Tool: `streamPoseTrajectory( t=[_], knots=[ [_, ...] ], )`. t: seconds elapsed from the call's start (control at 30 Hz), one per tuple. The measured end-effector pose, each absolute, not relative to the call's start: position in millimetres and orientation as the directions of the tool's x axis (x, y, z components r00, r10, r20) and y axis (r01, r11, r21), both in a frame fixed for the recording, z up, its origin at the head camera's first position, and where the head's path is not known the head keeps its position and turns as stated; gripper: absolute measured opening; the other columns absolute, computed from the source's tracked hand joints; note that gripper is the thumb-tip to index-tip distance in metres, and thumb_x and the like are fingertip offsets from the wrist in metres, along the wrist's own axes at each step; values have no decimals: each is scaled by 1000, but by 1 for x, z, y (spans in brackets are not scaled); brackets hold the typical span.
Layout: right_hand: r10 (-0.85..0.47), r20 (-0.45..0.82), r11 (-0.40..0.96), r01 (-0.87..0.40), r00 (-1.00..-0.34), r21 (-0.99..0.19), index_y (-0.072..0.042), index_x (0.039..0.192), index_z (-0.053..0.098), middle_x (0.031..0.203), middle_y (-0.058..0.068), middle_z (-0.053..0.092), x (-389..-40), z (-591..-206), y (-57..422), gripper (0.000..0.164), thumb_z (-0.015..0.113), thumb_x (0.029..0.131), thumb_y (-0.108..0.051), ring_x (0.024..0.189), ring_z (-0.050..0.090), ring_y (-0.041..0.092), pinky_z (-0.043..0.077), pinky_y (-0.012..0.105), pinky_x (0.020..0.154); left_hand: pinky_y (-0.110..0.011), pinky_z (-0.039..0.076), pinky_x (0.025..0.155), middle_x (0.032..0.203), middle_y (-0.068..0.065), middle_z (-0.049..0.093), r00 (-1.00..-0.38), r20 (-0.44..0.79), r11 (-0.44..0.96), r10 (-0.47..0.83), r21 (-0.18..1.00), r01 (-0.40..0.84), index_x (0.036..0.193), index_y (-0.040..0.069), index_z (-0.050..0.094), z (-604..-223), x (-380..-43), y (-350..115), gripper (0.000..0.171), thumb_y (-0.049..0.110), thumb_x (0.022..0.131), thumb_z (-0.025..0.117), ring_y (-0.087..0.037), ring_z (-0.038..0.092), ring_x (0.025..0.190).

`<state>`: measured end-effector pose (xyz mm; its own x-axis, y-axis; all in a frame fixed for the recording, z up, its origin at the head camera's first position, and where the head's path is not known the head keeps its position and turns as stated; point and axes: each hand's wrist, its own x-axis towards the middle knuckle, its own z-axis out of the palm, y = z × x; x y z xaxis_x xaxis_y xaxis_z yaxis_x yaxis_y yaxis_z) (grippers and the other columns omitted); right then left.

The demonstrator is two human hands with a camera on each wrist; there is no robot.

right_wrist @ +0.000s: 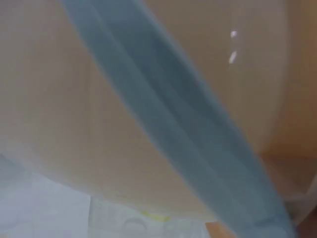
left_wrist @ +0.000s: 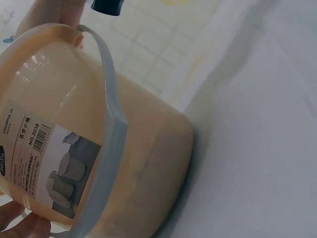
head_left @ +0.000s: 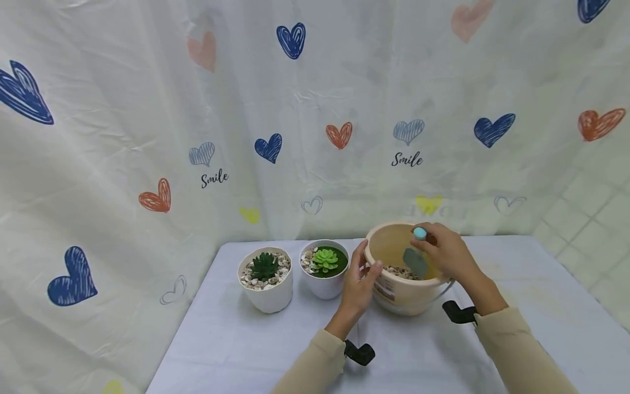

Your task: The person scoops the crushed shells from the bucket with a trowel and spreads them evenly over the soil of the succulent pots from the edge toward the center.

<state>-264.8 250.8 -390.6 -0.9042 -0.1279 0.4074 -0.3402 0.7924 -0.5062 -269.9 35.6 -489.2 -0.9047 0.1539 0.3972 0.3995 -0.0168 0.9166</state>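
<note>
Beige bucket [head_left: 410, 293] stands on the counter [head_left: 221, 350] beside a potted succulent [head_left: 326, 260]; I have the left hand [head_left: 355, 284] gripping it up top, presumably for steadiness, and the right hand [head_left: 450, 251] pinching a scoop [head_left: 415, 263] blade-down inside, likely to reach the pebbles [head_left: 400, 271].

Bucket [head_left: 406, 298]: on table [head_left: 211, 350], between left hand [head_left: 357, 285] and right hand [head_left: 445, 250]; left hand against its left side. Pebbles [head_left: 400, 272]: in bucket. Scoop [head_left: 415, 264]: handle in right hand, blade inside bucket. First pot [head_left: 321, 287]: just left of left hand, holding first plant [head_left: 326, 259]. Second pot [head_left: 268, 300]: farther left, holding second plant [head_left: 264, 266]. Backdrop sheet [head_left: 241, 93]: behind table, beyond hands.
</note>
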Motion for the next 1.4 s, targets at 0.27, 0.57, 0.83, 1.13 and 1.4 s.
streamPoseTrajectory(
  t=[0.27,0.57,0.83,1.13,1.4],
  knots=[
    [-185,391,813,-364,-902,-455,-11,121,61,105,15,70,-270,-396,247,30,60,95,-25,93,68,35,53,52,78,-51,41,104,148,-1,45,-892,424,-6,159,904,428,147,36,33,-492,-272,36,57,45,95,53,-24,47,133],
    [-190,321,851,-319,-928,-418,-10,113,53,95,14,67,-269,-395,243,16,50,100,-18,79,64,27,49,43,65,-52,39,106,149,0,44,-904,397,-6,158,916,402,146,40,32,-493,-272,35,57,45,94,55,-21,46,134],
    [-186,340,871,-314,-922,-376,-10,103,47,71,4,51,-269,-396,244,13,49,101,-23,60,47,18,37,32,56,-56,36,108,151,-15,39,-900,395,-38,182,918,395,150,23,30,-477,-261,31,61,35,96,55,-33,42,137],
    [-122,396,890,-277,-910,-362,-9,98,51,66,4,50,-267,-399,247,28,50,100,-36,57,46,18,33,30,52,-48,39,108,150,-14,41,-908,373,-6,192,926,379,150,22,30,-461,-249,26,61,36,96,54,-29,44,135],
    [-106,358,884,-253,-928,-393,-7,103,56,76,8,63,-262,-392,245,29,54,97,-36,64,54,19,38,30,54,-50,38,108,149,-14,42,-911,367,-20,188,929,370,150,22,31,-463,-250,27,61,37,96,54,-30,44,135]
  ],
)
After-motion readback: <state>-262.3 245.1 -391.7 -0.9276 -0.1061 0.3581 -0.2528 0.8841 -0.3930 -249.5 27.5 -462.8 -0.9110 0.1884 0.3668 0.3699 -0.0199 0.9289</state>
